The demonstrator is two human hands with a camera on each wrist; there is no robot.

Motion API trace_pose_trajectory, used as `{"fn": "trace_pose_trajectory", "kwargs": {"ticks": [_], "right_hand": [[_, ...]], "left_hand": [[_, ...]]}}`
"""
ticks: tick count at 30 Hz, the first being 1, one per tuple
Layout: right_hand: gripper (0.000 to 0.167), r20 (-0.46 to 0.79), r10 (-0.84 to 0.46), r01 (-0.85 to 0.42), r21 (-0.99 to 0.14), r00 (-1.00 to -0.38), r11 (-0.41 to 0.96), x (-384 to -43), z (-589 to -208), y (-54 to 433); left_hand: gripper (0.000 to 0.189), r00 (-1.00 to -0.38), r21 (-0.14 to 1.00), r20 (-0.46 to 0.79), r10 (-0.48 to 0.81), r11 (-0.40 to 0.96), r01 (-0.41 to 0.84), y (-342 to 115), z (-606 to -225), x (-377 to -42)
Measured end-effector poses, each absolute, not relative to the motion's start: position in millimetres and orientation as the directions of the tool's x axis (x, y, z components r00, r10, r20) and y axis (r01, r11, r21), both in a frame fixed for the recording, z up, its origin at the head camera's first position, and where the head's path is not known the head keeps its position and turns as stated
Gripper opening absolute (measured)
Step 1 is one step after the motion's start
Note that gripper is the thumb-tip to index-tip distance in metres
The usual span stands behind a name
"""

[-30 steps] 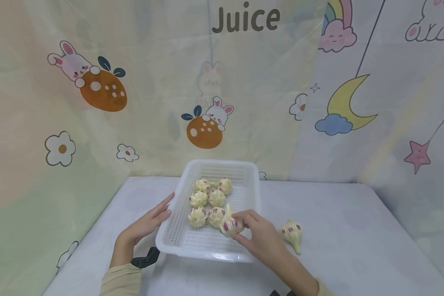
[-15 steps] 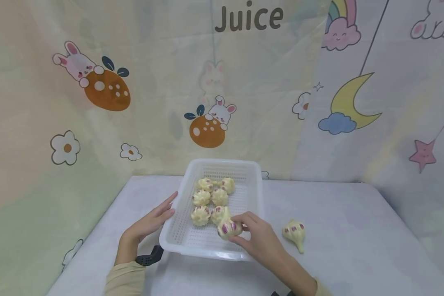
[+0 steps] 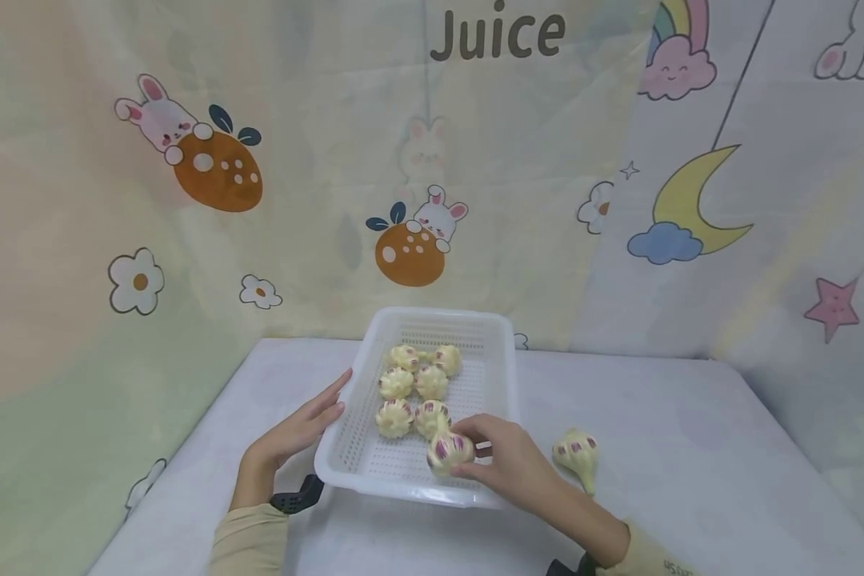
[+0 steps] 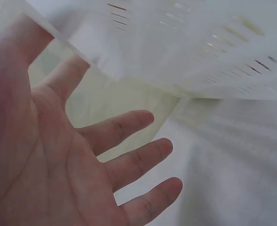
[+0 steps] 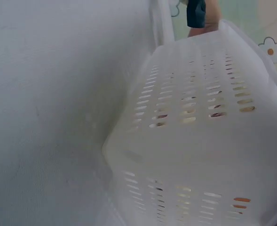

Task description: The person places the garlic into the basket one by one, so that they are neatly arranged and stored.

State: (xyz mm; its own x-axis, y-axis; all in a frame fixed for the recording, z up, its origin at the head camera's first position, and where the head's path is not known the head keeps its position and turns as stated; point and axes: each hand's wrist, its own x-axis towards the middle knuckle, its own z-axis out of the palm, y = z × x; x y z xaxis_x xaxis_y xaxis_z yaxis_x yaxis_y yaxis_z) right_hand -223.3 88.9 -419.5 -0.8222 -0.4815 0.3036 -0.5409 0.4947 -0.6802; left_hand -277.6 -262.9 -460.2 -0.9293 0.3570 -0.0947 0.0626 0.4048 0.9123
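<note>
My right hand (image 3: 514, 462) pinches a garlic bulb (image 3: 450, 454) between thumb and fingers, over the near right part of a white plastic basket (image 3: 396, 485). Streaked with purple, this bulb has its stem pointing up and away. Several more cream garlic bulbs (image 3: 396, 418) sit in paired rows inside. At the basket's left side, my left hand (image 3: 295, 436) touches the rim; the left wrist view shows its palm (image 4: 44, 150) with fingers spread and straight. The right wrist view has only the basket's slotted outer wall (image 5: 190, 146); the right hand is out of sight there.
Another garlic bulb (image 3: 576, 452) lies on the white table (image 3: 662, 448), right of the basket and beside the right forearm. A printed cloth backdrop (image 3: 317, 264) rises behind the table. Dark wrist devices (image 3: 298, 496) sit on both wrists.
The held garlic bulb has shifted slightly toward me and left relative to the basket. The whole head view has drifted, so the scene appears farther right. The left hand stays at the rim.
</note>
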Motion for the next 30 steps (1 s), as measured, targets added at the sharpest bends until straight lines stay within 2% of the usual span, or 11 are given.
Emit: {"fn": "trace_pose_trajectory", "kwargs": {"ticks": [7, 12, 19, 24, 30], "right_hand": [[0.057, 0.215, -0.551, -0.528, -0.681, -0.807, 0.508, -227, -414, 91], [0.049, 0.166, -0.586, -0.516, -0.694, -0.793, 0.502, -234, -405, 89], [0.037, 0.044, -0.549, -0.4, -0.735, -0.835, 0.548, -248, -402, 82], [0.033, -0.016, -0.544, -0.349, -0.752, -0.839, 0.56, -256, -409, 74], [0.031, -0.119, -0.475, -0.201, -0.798, -0.872, 0.568, -257, -421, 56]], "left_hand": [[0.06, -0.912, 0.923, -0.093, 0.4, 0.379, 0.072, -261, -461, -281], [0.062, -0.906, 0.932, -0.086, 0.414, 0.355, 0.074, -259, -462, -281], [0.062, -0.919, 0.921, -0.109, 0.379, 0.385, 0.05, -258, -465, -281], [0.062, -0.917, 0.916, -0.11, 0.383, 0.397, 0.056, -257, -463, -280], [0.061, -0.925, 0.915, -0.103, 0.365, 0.4, 0.056, -258, -461, -278]]}}
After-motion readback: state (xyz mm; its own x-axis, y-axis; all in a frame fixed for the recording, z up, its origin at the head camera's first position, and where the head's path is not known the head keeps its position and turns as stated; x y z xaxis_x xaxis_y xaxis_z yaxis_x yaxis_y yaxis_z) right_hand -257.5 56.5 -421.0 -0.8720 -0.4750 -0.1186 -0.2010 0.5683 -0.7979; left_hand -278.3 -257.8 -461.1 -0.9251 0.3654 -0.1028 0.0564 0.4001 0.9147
